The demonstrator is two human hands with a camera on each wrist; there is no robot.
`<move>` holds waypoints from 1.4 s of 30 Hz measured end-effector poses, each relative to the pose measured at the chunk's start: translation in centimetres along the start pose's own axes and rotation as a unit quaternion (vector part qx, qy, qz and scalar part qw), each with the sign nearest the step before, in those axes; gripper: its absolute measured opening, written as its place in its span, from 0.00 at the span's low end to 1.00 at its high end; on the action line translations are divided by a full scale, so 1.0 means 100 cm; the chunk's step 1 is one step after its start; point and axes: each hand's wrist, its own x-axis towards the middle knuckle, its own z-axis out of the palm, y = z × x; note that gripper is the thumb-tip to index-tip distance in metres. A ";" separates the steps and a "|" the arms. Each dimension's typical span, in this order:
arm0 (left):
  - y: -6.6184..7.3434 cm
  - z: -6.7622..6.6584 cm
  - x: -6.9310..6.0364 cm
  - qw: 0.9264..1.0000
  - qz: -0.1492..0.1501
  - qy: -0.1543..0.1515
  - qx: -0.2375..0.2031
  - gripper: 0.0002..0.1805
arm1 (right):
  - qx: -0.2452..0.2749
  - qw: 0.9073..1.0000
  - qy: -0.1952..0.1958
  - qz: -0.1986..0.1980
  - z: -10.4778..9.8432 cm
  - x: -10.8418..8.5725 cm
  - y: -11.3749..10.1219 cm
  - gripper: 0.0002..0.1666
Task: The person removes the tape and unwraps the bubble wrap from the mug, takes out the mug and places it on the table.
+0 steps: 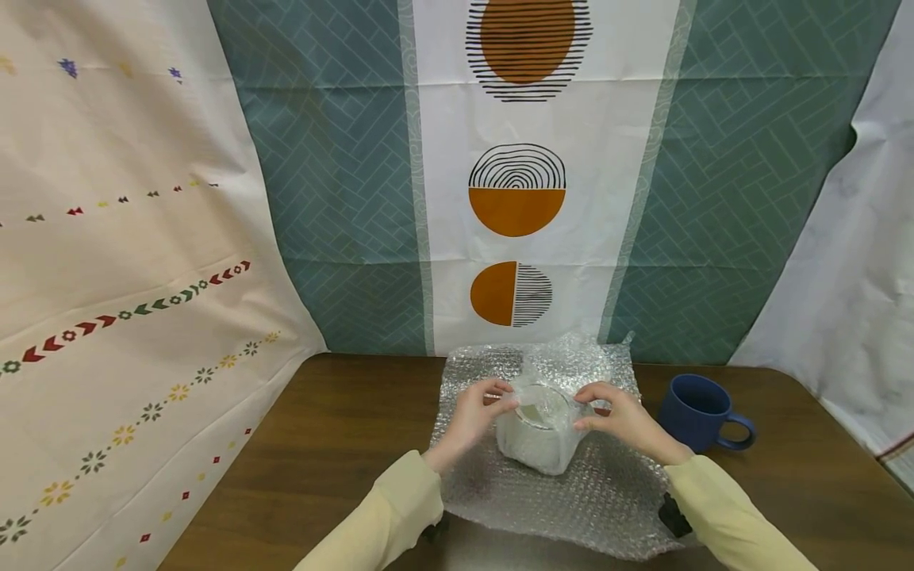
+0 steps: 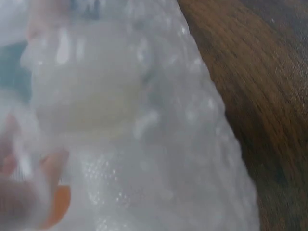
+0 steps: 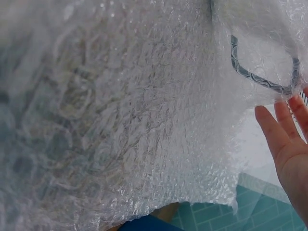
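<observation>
A pale cup (image 1: 531, 444) with a round rim stands on a sheet of bubble wrap (image 1: 564, 515), with part of the wrap drawn up around it. My left hand (image 1: 471, 414) pinches wrap at the left of the rim. On the right side, the thumb and fingers of my right hand (image 1: 624, 419) pinch the wrap near the rim. The right wrist view shows a dark-edged, handle-like outline (image 3: 262, 81) through the bubbles beside the right hand (image 3: 291, 154). Bubble wrap (image 2: 168, 159) fills much of the left wrist view, blurring the left hand (image 2: 29, 197).
A dark blue mug (image 1: 700, 414) stands just right of the wrap, its handle pointing right. The brown wooden table (image 1: 321, 444) meets a patterned cloth (image 1: 357, 198) at the back. Pale cloths hang at both sides.
</observation>
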 end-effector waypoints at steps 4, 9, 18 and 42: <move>-0.005 -0.005 0.003 1.000 0.000 0.014 -0.010 0.09 | 0.005 1.000 0.000 -0.009 -0.001 0.000 0.003 0.18; -0.012 -0.011 0.008 0.999 -0.024 0.016 -0.036 0.10 | 0.002 1.000 -0.001 -0.007 0.000 0.001 0.006 0.16; -0.025 -0.023 0.015 0.998 -0.052 0.005 -0.020 0.12 | -0.004 1.000 -0.001 -0.014 0.000 0.001 0.007 0.15; -0.064 -0.051 0.017 0.986 -0.152 0.047 -0.053 0.13 | -0.013 1.000 0.008 -0.006 0.000 -0.001 0.005 0.14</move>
